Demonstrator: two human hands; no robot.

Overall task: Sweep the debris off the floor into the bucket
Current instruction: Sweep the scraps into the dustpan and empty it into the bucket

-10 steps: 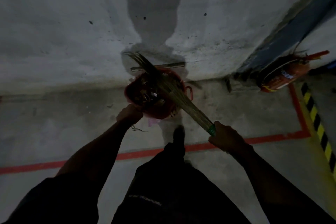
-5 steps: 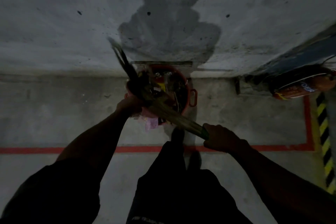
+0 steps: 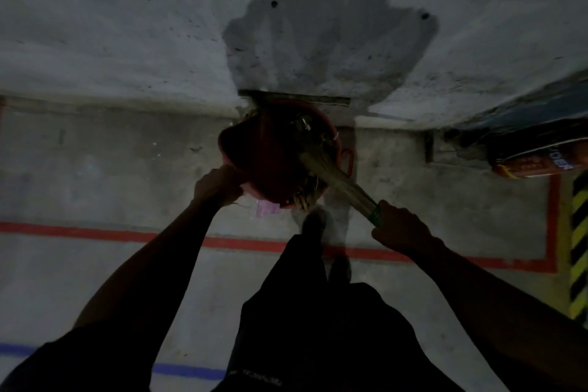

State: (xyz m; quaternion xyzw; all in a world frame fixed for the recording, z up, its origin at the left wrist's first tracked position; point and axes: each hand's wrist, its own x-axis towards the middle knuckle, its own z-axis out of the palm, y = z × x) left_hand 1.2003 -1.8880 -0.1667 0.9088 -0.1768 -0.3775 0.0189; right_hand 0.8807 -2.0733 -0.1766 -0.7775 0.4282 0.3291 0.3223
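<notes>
Sweep-in step: left hand (image 3: pixel 219 185) grips the near rim of the red bucket (image 3: pixel 264 165), tipped at the wall foot, while right hand (image 3: pixel 401 227) clenches the broom (image 3: pixel 337 181) handle, bristles poking into the bucket where debris (image 3: pixel 310 130) sits. Next likely: flick remaining bits in, set bucket upright. Wall crowds the far side, fire extinguisher (image 3: pixel 537 162) is to the right; open floor lies near the red line (image 3: pixel 95 234).

Left hand (image 3: pixel 218 185) grips red bucket (image 3: pixel 267 165); right hand (image 3: pixel 401 227) holds broom (image 3: pixel 337 181).
</notes>
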